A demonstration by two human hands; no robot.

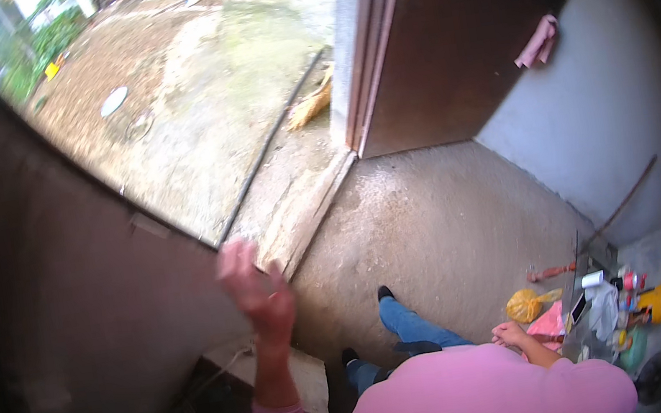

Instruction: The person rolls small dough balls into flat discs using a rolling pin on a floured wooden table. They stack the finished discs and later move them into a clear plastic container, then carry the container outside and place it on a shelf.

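Observation:
My left hand (258,289) is raised at the edge of a dark door leaf (136,265), by the open doorway; its fingers are curled and blurred, and whether they touch the door cannot be told. My right hand (508,333) hangs low beside my body, fingers loosely bent, with nothing visible in it. Near it are a yellow tied plastic bag (523,306) and a pink plastic bag (548,323), both beside a cluttered table. The concrete doorsill (321,211) lies in front of my left hand.
A brown door panel (441,45) stands beyond the frame. Outside, a dark pole (271,142) and a straw broom head (311,106) lie on concrete. A box-like block (303,372) stands at lower left. At right, a phone (578,308), bottles and a yellow container (655,304) crowd the table.

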